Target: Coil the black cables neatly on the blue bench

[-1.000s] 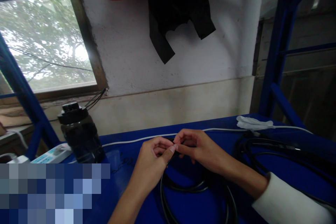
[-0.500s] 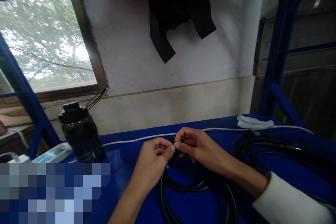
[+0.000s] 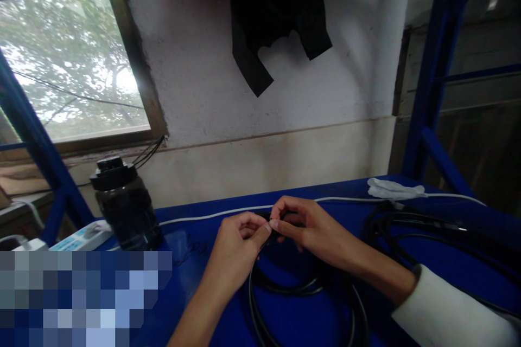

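Note:
A coil of black cable point(image 3: 253, 303) lies on the blue tabletop in front of me. Over its far side, my left hand point(image 3: 240, 238) and my right hand point(image 3: 303, 225) meet, thumbs and index fingertips pinched together. Whatever sits in the pinch is too small and too covered to make out. Just beneath the fingers runs the top of the coil, partly hidden by them. Some thin black curly strands, like wire ties point(image 3: 197, 248), lie left of my left hand.
A dark water bottle point(image 3: 126, 206) stands at the left by a white power strip point(image 3: 83, 236). A white cord point(image 3: 211, 217) crosses behind my hands to a crumpled white wrap point(image 3: 394, 188). More coiled black cable point(image 3: 427, 222) lies right. Blue frame posts point(image 3: 427, 87) flank the table.
Almost nothing differs. Both hands keep the same pinch over the cable coil, with at most a tiny shift of the fingertips.

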### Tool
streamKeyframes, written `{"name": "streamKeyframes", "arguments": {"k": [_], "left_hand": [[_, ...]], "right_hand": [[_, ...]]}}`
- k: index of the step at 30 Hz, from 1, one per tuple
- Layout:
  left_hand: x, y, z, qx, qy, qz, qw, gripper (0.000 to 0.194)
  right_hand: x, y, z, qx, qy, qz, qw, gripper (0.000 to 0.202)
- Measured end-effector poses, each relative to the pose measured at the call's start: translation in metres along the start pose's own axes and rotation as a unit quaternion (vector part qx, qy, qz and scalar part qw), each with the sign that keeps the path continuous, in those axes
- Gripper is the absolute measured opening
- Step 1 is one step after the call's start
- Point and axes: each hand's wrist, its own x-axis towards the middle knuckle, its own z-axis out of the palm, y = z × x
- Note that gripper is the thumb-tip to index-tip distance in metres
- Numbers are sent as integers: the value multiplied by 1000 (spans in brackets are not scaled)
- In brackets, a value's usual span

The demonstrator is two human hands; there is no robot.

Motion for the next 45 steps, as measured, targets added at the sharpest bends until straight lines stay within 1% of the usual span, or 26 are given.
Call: {"name": "streamKeyframes", "arguments": {"k": [6,12,16,21,25,29,33,36,45], "left_hand": [[-1,3,0,13,-15,39,999,23],[-6,9,2,22,-33,41,998,20],[-7,11,3,22,-30,29,999,21],[-8,10,4,18,-25,35,999,21],[-8,11,4,11,-25,49,998,24],[-6,9,4,11,-27,68,997,24],[-2,6,3,22,-6,81,996,23],[-2,5,3,20,-3,81,996,22],[-3,4,2,27,-2,87,996,22]], "right_hand": [[-1,-2,0,0,1,-4,1000,13],[1,1,0,-1,6,-3,1000,18],[2,0,0,11,10,-4,1000,25],[3,1,1,29,17,5,999,29],[2,0,1,12,5,16,1000,30],[1,-1,0,0,1,13,1000,28],[2,0,0,-11,3,9,1000,29],[2,3,0,-6,-2,8,1000,32],[4,9,1,-25,19,16,999,34]]}}
